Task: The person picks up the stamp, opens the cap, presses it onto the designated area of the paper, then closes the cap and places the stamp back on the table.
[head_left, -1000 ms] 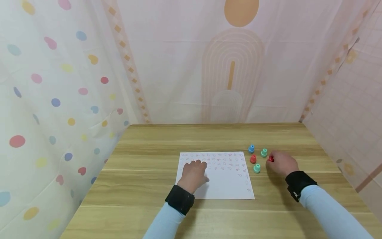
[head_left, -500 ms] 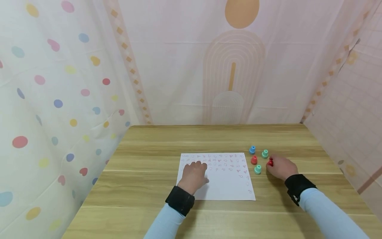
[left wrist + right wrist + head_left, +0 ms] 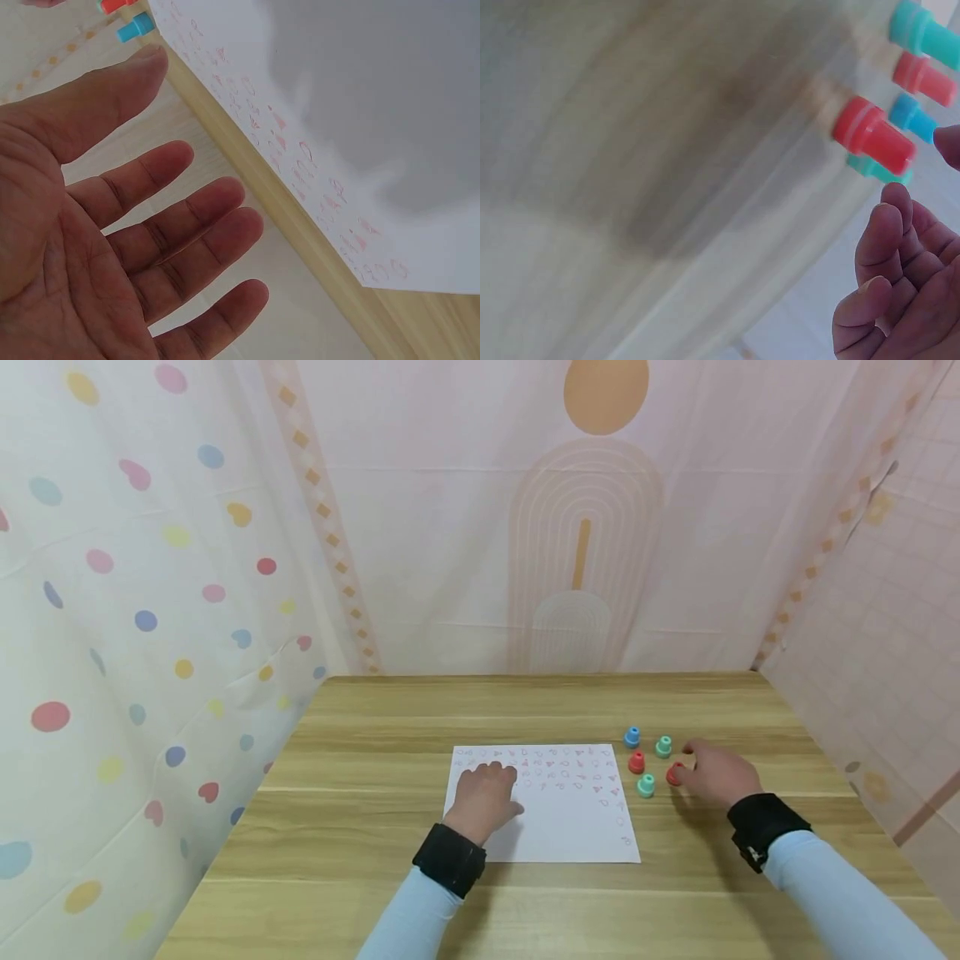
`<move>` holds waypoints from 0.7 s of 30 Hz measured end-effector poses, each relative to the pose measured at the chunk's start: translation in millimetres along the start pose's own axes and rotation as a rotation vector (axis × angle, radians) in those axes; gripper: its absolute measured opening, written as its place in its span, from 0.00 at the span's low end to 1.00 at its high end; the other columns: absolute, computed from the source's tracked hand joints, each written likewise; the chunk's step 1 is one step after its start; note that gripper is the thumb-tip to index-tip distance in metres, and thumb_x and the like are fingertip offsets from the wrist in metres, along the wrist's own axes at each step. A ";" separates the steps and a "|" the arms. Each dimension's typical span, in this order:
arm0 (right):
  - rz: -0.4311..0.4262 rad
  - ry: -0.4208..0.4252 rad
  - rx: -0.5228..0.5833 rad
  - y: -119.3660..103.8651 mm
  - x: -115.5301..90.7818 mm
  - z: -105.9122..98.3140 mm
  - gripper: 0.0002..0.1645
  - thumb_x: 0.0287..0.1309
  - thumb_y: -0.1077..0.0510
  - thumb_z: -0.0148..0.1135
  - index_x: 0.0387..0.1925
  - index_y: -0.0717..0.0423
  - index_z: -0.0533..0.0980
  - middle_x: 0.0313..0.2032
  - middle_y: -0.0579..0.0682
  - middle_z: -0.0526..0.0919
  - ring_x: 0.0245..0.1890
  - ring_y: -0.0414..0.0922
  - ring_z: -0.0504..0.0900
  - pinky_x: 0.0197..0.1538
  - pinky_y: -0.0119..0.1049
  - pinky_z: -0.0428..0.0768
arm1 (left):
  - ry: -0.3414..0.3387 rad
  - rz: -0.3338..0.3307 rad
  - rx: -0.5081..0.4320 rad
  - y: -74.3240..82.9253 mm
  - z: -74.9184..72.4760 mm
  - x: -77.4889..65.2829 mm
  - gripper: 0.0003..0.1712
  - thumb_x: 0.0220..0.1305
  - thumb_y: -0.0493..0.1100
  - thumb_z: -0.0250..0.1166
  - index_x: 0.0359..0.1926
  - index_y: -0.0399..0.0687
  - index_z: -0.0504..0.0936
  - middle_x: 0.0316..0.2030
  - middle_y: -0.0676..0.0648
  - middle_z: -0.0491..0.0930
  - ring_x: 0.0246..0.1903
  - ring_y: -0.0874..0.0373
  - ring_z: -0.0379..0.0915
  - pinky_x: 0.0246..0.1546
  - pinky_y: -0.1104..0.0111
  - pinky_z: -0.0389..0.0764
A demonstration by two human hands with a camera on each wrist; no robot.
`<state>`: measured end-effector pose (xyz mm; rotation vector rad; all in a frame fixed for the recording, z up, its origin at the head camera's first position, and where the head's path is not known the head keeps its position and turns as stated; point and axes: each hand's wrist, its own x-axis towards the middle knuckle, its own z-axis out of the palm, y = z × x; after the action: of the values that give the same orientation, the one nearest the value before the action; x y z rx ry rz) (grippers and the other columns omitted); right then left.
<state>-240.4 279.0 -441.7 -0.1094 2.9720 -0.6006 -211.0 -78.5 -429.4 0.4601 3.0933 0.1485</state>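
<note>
My right hand (image 3: 722, 772) is just right of a red stamp (image 3: 674, 774) standing on the wooden table. In the right wrist view, thumb and fingers are apart, with a gap between them and that red stamp (image 3: 874, 136). Close by stand a second red stamp (image 3: 636, 762), a blue stamp (image 3: 632, 737) and two green stamps, one behind (image 3: 663, 747) and one in front (image 3: 646, 786). My left hand (image 3: 482, 803) is over the left part of a white sheet of paper (image 3: 570, 827), holding nothing, fingers spread. Whether it touches the sheet I cannot tell.
Small red printed marks (image 3: 555, 774) run in rows across the sheet's upper part and down its right side. The wooden table (image 3: 352, 777) ends at a patterned curtain (image 3: 450, 568) behind, with more curtain at both sides.
My right hand has let go of the red stamp, which now stands on the table slightly nearer me. The fingers have parted and drawn back right. My left hand has stayed in place.
</note>
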 end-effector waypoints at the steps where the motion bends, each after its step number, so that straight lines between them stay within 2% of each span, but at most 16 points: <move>1: 0.003 -0.001 0.007 -1.8 0.0 -2.4 0.33 0.64 0.48 0.58 0.59 0.71 0.70 0.32 0.55 0.81 0.27 0.48 0.75 0.26 0.39 0.71 | 0.007 0.002 0.003 -0.9 -0.6 0.4 0.20 0.52 0.51 0.77 0.40 0.45 0.84 0.28 0.48 0.78 0.27 0.54 0.72 0.31 0.60 0.76; 6: 0.016 0.031 0.032 -17.3 0.5 -12.2 0.28 0.65 0.52 0.56 0.59 0.69 0.70 0.34 0.57 0.80 0.26 0.48 0.75 0.26 0.39 0.71 | 0.044 0.004 0.040 -6.3 -4.6 4.3 0.22 0.54 0.55 0.75 0.41 0.44 0.84 0.28 0.47 0.78 0.28 0.53 0.74 0.30 0.59 0.77; 13: -0.042 0.213 0.061 -50.9 -1.6 -16.5 0.23 0.70 0.54 0.52 0.55 0.68 0.73 0.31 0.55 0.81 0.21 0.45 0.74 0.23 0.37 0.70 | 0.089 0.002 0.049 -13.3 -12.1 13.1 0.24 0.57 0.56 0.74 0.46 0.43 0.83 0.35 0.44 0.81 0.34 0.50 0.78 0.36 0.57 0.79; 21: -0.098 0.319 0.064 -84.6 -1.9 1.8 0.20 0.72 0.54 0.53 0.53 0.68 0.75 0.41 0.63 0.81 0.32 0.53 0.80 0.33 0.46 0.79 | 0.197 0.040 0.051 -19.9 -19.5 21.2 0.25 0.59 0.56 0.73 0.47 0.41 0.81 0.36 0.43 0.81 0.32 0.51 0.76 0.33 0.61 0.79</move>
<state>-234.2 200.6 -410.1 -0.1699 3.2645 -0.7939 -237.5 -93.1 -411.8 0.5411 3.2888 0.1228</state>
